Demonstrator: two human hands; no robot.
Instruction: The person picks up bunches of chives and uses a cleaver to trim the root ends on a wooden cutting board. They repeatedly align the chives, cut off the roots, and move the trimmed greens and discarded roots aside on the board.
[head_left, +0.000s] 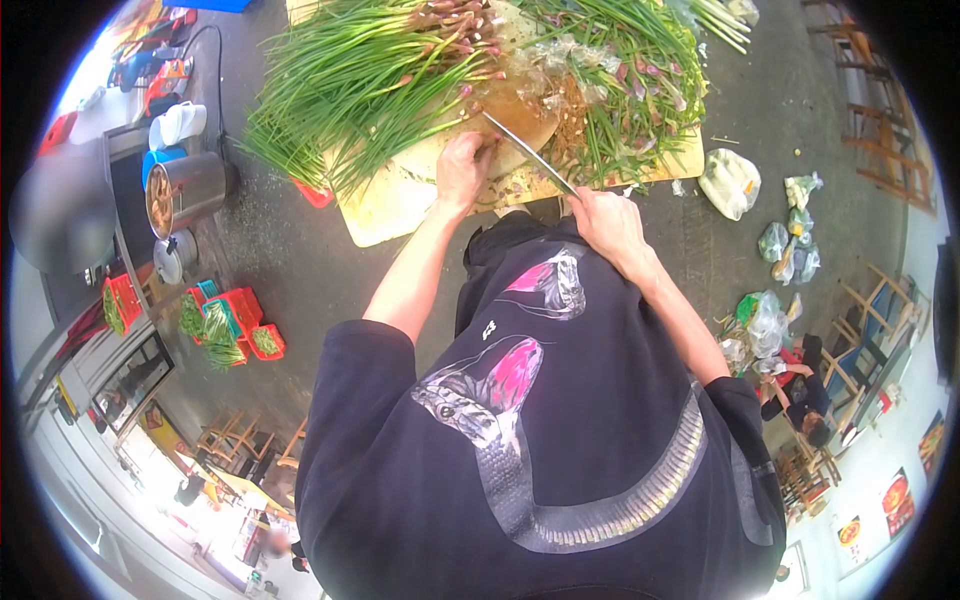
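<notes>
The room has a dark grey floor, and wooden chairs stand in the upper right of the frame. On the left side there is a big metal pot, and below it are red baskets with green vegetables inside. In the lower right, another person is near some plastic bags.

In the upper middle of the frame is a pale yellow counter. On its left part lies a large heap of green onions, with the long leaves toward the left and the purple-white bulbs toward the middle. On its right part is a loose pile of green stalks and scraps. Between them there is a brown, dirty-looking patch with small bits around it. A white bag lies on the floor, just beside the right edge of the counter.

The right hand is closed around the handle end of a knife, and the blade points to the upper left, above the near part of the counter. The left hand is near the tip of the knife, with its fingers bent; I cannot tell if it has hold of something.
</notes>
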